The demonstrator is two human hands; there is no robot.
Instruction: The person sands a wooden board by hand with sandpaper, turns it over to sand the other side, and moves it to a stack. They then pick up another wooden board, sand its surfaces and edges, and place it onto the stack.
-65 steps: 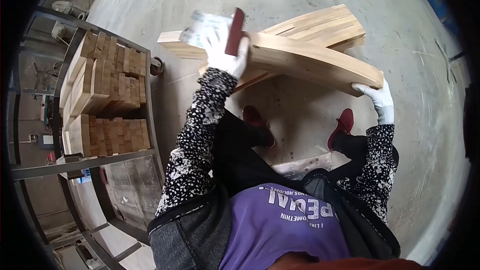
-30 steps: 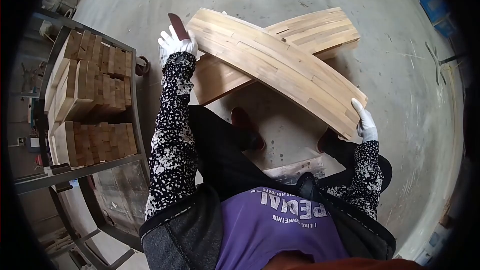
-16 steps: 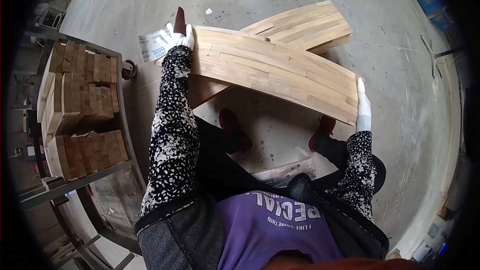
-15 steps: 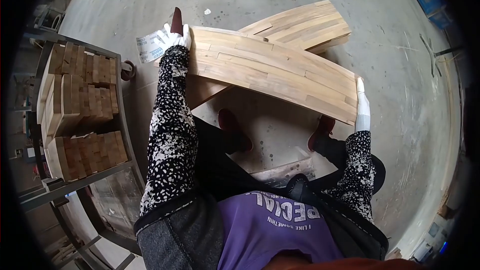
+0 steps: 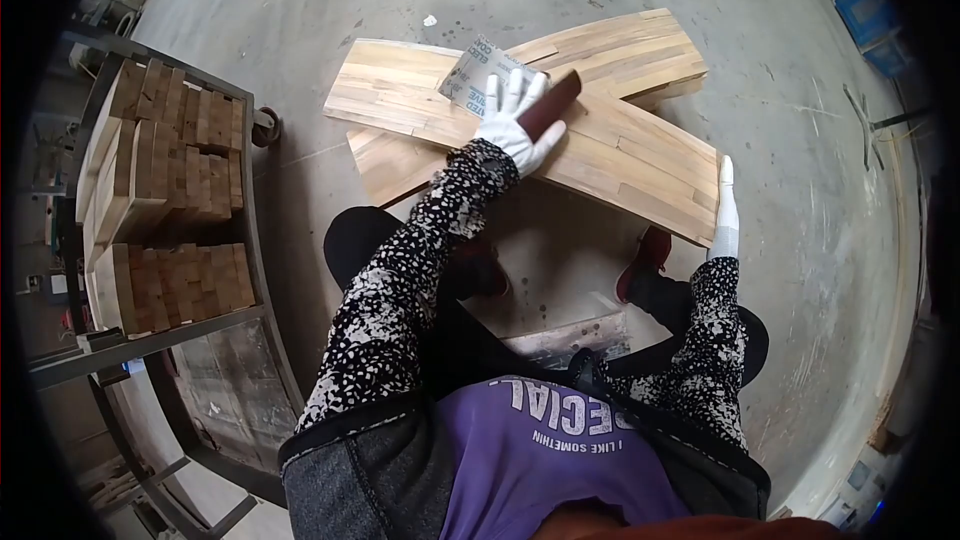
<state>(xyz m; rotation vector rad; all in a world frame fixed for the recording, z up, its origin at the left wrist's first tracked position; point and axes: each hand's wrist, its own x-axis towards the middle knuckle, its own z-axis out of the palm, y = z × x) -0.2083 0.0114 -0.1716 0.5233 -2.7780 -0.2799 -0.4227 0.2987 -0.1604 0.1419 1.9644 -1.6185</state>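
Observation:
A long laminated wooden board (image 5: 640,155) slants across a second wooden board (image 5: 640,40), the two forming an X low over the floor. My left hand (image 5: 512,135), in a white glove, presses on the middle of the upper board with fingers spread. It holds a sheet of sandpaper (image 5: 480,72): the printed back shows beyond the fingertips, and a dark red-brown part curls up between thumb and forefinger. At the board's right end, my gloved right hand (image 5: 728,205) grips the edge; its fingers are partly hidden.
On the left stands a metal-framed cart (image 5: 262,340) loaded with stacked wood pieces (image 5: 185,285), a caster (image 5: 266,127) beside it. My feet are under the near side of the boards. Blue boxes (image 5: 868,10) sit at the far right.
My left hand has slid the sandpaper from the upper board's left end to its middle. My right hand stays at the right end.

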